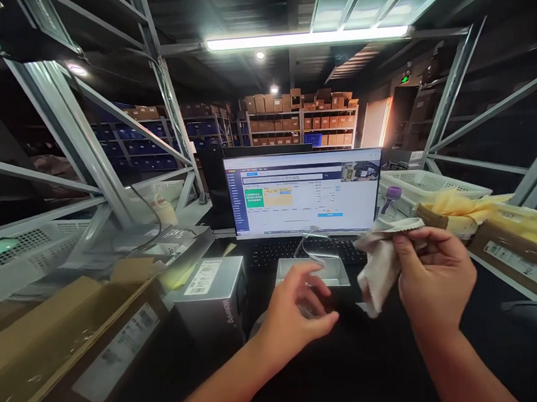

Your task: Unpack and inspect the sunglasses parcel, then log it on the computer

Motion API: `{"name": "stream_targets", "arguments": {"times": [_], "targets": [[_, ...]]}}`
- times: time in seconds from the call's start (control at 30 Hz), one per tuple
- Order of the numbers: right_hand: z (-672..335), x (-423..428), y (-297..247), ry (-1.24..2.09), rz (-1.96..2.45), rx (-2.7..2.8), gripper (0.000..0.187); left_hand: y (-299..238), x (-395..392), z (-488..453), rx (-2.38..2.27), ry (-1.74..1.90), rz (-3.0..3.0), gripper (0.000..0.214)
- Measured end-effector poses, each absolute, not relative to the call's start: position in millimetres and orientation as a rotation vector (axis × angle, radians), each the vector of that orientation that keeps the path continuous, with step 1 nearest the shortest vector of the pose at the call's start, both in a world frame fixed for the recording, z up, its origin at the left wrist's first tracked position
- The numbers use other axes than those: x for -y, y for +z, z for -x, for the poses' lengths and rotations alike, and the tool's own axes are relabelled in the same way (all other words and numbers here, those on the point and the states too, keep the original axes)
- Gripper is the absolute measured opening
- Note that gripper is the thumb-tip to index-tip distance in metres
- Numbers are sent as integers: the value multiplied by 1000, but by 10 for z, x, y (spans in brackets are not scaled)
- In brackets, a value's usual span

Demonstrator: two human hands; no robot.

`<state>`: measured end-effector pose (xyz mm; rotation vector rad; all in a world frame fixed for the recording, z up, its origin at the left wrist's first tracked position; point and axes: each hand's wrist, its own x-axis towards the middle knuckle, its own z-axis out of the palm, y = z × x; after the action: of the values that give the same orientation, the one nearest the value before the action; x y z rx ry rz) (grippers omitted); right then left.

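My right hand (430, 270) pinches a pale beige cloth (377, 267) by its top edge, and the cloth hangs down in folds. To its left is my left hand (298, 311), with fingers curled but thumb and fingertips apart, and I see nothing held in it. Just beyond the left hand stands a small open white box (341, 272) in front of the keyboard (269, 255). A clear, thin-edged object (319, 246) shows at that box; its kind is hard to make out. Left of the hand sits a closed grey box (210, 286) with a white label on top.
A lit monitor (304, 193) stands behind the keyboard. An open cardboard box (76, 334) is at the left. White baskets (435, 181), yellow packaging (464, 204) and a labelled brown box (517, 252) line the right side. A purple-headed object (392, 194) stands beside the monitor.
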<state>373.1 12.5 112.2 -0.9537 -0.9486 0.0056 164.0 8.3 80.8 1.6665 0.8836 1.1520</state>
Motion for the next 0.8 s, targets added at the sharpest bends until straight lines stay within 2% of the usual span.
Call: {"name": "stream_targets", "arguments": {"times": [0.07,0.1,0.23,0.33,0.43,0.53,0.63,0.73,0.8], "targets": [[-3644,-80,1081,-94,903,1120,11,806,-78,-1648,-892,1196,-1698,62],[-3584,-64,1056,-147,852,1286,14,806,-79,-1650,-888,1224,-1712,62],[-3374,-91,967,-271,605,1854,45,801,-116,-1642,-893,1299,-1686,62],[-3316,-122,949,-326,565,1868,51,813,-163,-1617,-930,1298,-1655,62],[-3281,-40,984,-365,458,1957,46,868,-186,-1573,-958,1430,-1682,59],[-3244,80,1025,-375,320,2104,33,934,-179,-1509,-1010,1573,-1725,45],[-3306,51,1023,-389,275,2155,29,947,-167,-1457,-1019,1589,-1788,49],[-3502,-170,989,-318,438,1964,33,917,-151,-1452,-954,1451,-1760,58],[-3649,-348,978,-107,720,1679,24,901,-132,-1470,-880,1386,-1729,57]]}}
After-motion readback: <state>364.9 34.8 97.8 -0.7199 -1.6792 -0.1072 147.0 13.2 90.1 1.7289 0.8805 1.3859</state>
